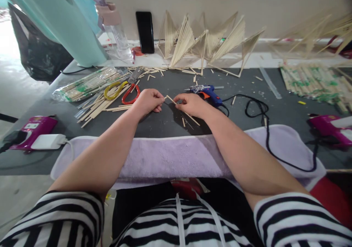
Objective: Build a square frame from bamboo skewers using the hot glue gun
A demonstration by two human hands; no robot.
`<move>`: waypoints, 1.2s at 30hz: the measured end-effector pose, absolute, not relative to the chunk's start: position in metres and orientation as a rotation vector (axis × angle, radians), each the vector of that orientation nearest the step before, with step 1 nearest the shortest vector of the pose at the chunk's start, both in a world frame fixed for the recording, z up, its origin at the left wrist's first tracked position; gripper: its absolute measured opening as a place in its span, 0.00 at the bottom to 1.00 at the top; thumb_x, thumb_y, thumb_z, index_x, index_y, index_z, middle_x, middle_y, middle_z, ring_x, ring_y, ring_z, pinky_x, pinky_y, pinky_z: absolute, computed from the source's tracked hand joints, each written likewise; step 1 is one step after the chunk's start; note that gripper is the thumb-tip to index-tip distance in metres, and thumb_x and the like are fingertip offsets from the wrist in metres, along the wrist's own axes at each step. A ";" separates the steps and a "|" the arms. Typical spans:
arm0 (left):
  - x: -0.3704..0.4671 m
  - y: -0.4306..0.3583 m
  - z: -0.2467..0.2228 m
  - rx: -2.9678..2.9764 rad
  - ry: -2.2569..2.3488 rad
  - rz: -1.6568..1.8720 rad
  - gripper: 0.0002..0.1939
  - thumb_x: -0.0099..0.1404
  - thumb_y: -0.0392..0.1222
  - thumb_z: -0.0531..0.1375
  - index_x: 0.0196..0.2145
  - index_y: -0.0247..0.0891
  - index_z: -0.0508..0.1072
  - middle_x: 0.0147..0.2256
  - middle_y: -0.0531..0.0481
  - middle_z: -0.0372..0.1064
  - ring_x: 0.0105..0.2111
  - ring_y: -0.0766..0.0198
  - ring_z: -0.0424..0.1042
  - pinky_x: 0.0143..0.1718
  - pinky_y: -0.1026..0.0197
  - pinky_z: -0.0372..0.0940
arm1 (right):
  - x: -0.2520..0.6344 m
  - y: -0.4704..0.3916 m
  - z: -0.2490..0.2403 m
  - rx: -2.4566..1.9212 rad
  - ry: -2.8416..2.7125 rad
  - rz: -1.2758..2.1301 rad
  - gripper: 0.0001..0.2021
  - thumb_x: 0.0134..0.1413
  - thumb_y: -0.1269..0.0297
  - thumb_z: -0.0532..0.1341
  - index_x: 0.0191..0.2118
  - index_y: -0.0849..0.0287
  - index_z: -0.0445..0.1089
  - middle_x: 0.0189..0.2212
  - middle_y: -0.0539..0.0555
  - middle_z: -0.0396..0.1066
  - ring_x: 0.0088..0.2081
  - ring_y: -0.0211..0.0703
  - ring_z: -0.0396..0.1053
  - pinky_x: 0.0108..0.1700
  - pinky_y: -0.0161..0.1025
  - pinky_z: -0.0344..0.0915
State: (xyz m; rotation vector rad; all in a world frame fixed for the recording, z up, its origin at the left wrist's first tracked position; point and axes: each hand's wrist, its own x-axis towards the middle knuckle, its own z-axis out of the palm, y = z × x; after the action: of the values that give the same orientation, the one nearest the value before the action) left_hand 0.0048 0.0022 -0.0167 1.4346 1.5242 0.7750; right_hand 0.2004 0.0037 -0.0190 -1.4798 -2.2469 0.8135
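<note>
My right hand (189, 104) pinches a thin wooden stick (192, 119) that slants down to the right beneath the fingers. At its upper end, between both hands, it meets a short stick piece (165, 97). The fingertips of my left hand (150, 101) are closed on that short piece. Below my right hand a small stick offcut (183, 121) lies on the dark table. A blue glue gun (207, 93) rests just beyond my right hand. Scissors with one yellow and one red handle (129, 93) lie left of my left hand, on loose sticks (100, 106).
Zigzag stick frames (183, 43) stand along the wall beside a phone (145, 32) and a water bottle (112, 30). Bagged sticks (310, 80) lie at the right. A purple towel (176, 157) covers the front edge; a black cord (268, 140) crosses it. Magenta power strips (34, 128) sit at both sides.
</note>
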 end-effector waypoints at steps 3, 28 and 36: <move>0.005 0.002 -0.016 1.438 1.525 0.771 0.04 0.60 0.32 0.62 0.28 0.35 0.71 0.18 0.55 0.66 0.17 0.70 0.70 0.21 0.69 0.66 | 0.200 0.003 -0.018 -1.477 -2.251 0.806 0.13 0.55 0.68 0.62 0.46 0.58 0.77 0.33 0.52 0.73 0.33 0.40 0.66 0.38 0.37 0.59; 0.006 0.002 -0.015 1.433 1.538 0.764 0.04 0.61 0.32 0.61 0.29 0.35 0.71 0.18 0.56 0.66 0.17 0.70 0.69 0.22 0.69 0.66 | 0.199 0.001 -0.014 -1.512 -2.257 0.798 0.13 0.55 0.68 0.62 0.46 0.57 0.77 0.33 0.52 0.74 0.33 0.40 0.67 0.39 0.38 0.60; 0.005 0.001 -0.014 1.444 1.523 0.769 0.04 0.61 0.31 0.61 0.29 0.35 0.71 0.18 0.56 0.66 0.17 0.69 0.69 0.21 0.69 0.66 | 0.199 0.001 -0.015 -1.508 -2.247 0.803 0.13 0.55 0.69 0.62 0.46 0.58 0.77 0.32 0.52 0.73 0.32 0.39 0.66 0.38 0.37 0.59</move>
State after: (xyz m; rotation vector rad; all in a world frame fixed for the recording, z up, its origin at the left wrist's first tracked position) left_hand 0.0054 0.0011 -0.0142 1.4444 1.5231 0.7695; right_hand 0.1988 0.0014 -0.0150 -1.5080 -2.2467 0.8034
